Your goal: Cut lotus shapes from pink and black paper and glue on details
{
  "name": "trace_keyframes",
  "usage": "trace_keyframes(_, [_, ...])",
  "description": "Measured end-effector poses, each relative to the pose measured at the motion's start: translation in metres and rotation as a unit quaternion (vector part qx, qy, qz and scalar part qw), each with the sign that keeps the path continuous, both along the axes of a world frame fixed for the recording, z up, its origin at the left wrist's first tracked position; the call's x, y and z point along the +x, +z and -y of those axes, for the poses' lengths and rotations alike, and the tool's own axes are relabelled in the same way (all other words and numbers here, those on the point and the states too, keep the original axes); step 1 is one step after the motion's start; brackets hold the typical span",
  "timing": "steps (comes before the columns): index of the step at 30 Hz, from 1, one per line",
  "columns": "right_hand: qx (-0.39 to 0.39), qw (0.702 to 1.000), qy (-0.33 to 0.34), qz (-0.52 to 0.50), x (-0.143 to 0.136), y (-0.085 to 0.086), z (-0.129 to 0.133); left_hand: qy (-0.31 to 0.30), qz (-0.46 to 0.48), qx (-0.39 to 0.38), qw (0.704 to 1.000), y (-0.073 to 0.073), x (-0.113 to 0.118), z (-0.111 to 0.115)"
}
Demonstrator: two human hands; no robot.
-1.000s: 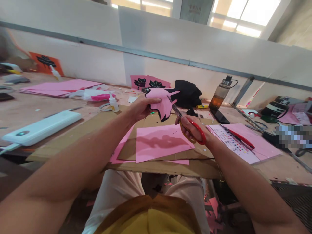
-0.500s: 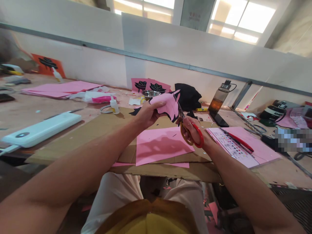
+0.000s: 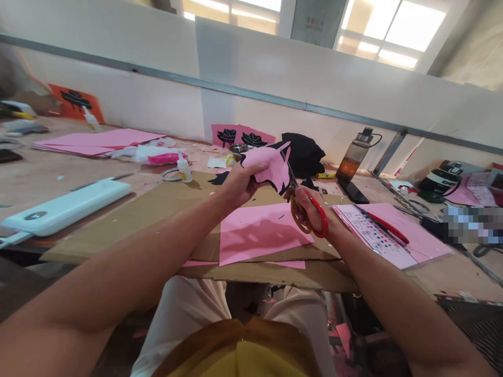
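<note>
Pink cutout [image 3: 265,163] in the left hand [image 3: 240,184], scissors [image 3: 293,184] at its right edge

We are observing the cutout being held up above a pink sheet [image 3: 255,238], apart from it, and showing black margins. The left thumb is pressing on the pink face; the other fingers are partly hidden behind, and we are recording that hand as clamped on the cutout. The right hand [image 3: 308,207] is gripping the scissors, its fingers wrapping the red and yellow handles. The blades are lying at the cutout's right edge; we cannot tell whether they are parted or together.

Below, the pink sheet is resting on cardboard [image 3: 129,225]. Beyond the hands, we are noting a metal bowl [image 3: 238,148] and a black bundle [image 3: 308,154]. A drink bottle [image 3: 348,166] is standing to the right, a phone [image 3: 354,192] lying just beside its base. A glue bottle [image 3: 184,169] is standing to the left.
</note>
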State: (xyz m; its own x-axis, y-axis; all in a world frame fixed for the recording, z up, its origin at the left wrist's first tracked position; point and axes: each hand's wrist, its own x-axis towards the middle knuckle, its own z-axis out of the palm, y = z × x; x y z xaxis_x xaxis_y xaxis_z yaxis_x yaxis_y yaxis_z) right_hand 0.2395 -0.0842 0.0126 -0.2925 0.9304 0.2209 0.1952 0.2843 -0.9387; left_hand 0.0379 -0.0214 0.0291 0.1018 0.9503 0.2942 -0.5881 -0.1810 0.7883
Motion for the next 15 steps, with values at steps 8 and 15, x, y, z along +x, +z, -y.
trace_keyframes(8, [0.042, 0.998, 0.015, 0.044, 0.0025, 0.0025, 0.0016, 0.017, -0.007, -0.004, 1.000, -0.0001, 0.0014, 0.0034])
trace_keyframes(15, [0.038, 0.998, 0.016, 0.054, 0.0027, 0.0072, 0.0031, 0.023, 0.003, 0.016, 1.000, 0.0003, 0.0009, 0.0046])
